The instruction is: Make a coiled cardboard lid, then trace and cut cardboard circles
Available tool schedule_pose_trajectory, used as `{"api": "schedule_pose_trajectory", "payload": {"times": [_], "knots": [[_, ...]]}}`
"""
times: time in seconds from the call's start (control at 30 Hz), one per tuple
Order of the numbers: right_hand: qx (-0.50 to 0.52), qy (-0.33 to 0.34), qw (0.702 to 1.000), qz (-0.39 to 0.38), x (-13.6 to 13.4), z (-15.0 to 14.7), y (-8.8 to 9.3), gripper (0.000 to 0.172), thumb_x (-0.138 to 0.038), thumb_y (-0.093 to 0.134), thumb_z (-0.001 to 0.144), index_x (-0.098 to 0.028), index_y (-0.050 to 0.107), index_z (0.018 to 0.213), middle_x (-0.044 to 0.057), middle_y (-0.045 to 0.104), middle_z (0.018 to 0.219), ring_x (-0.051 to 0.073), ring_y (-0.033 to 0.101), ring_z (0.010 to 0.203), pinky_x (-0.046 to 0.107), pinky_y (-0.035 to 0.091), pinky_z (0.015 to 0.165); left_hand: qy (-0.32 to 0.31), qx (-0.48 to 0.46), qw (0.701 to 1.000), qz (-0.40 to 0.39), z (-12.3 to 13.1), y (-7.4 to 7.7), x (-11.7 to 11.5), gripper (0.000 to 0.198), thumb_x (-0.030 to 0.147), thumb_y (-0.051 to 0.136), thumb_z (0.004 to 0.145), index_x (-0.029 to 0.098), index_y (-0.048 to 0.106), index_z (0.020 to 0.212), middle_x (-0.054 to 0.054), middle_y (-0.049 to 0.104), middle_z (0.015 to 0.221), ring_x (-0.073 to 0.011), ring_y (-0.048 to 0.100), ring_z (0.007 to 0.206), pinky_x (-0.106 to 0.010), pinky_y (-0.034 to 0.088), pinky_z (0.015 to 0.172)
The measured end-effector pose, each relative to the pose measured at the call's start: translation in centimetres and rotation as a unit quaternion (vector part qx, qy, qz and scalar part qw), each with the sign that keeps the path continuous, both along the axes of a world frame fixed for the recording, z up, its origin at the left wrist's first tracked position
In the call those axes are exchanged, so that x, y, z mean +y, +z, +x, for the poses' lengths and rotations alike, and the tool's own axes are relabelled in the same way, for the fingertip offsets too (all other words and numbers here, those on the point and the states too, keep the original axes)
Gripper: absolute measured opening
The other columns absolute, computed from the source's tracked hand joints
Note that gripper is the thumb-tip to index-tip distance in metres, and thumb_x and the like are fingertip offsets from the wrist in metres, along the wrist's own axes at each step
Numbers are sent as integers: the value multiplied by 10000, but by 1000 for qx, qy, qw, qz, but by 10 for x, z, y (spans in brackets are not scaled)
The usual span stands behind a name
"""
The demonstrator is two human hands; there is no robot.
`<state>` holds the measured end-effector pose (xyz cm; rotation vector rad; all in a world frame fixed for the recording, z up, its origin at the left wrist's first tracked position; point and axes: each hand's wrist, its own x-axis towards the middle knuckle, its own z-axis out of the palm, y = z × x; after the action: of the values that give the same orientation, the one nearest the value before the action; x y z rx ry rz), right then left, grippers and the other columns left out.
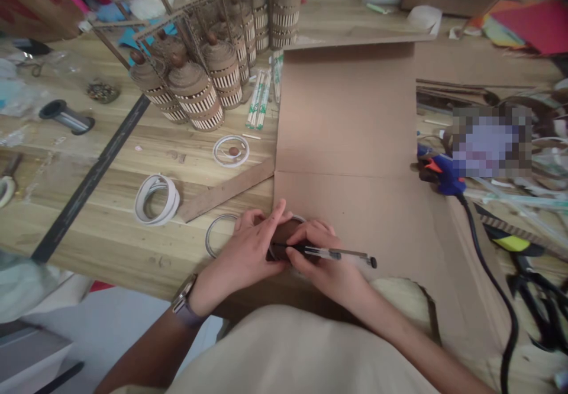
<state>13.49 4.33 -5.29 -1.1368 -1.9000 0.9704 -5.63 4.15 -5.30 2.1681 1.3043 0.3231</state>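
Note:
My right hand (319, 249) pinches a black-and-clear pen (335, 254), its tip directed left at a brown surface inside a ring (298, 219). My left hand (255, 243) curls around the left side of that ring at the near edge of the cardboard sheet (346, 110). Fingers cover most of the ring, and only part of its pale rim shows. Beside my left hand, a thin pale ring (217, 234) lies on the wooden table. A cardboard strip (228, 191) rests just beyond it, touching the sheet's left side.
Several lantern-like cardboard models (195, 95) stand at the back left. White rings (156, 199) and a black ruler-like strip (93, 175) lie on the left. A blue glue gun (444, 175) with a black cord and black-handled scissors (539, 305) are on the right.

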Motion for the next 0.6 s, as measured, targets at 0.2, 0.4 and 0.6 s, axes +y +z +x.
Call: {"api": "schedule_pose_trajectory", "payload": {"times": [0.2, 0.4, 0.6], "knots": [[-14, 17, 1000, -7, -3, 7, 6, 102, -181, 617, 811, -249, 580, 745, -9, 681, 753, 211, 649, 812, 468, 440, 931, 6, 0, 1000, -6, 0, 3, -1, 1124, 314, 728, 820, 288, -103, 1576, -80, 565, 1457, -333, 489, 1182, -511, 323, 1034], [-31, -33, 999, 7, 1, 29, 10, 139, -212, 527, 946, -264, 653, 976, 34, 740, 921, 204, 691, 874, 357, 543, 817, 1, 8, 1000, -9, 0, 3, -2, 1188, 358, 768, 806, 291, -139, 1570, -88, 549, 1472, -345, 485, 1184, -503, 332, 1022], [-168, 46, 982, 75, -1, 45, -12, 350, -317, 753, 834, -279, 602, 1147, 125, 675, 1293, 356, 519, 1322, 598, 403, 1057, 1, 4, 1000, 0, 1, 3, -3, 1211, 344, 784, 798, 289, -150, 1567, -87, 538, 1483, -343, 464, 1241, -500, 313, 1052]]}}
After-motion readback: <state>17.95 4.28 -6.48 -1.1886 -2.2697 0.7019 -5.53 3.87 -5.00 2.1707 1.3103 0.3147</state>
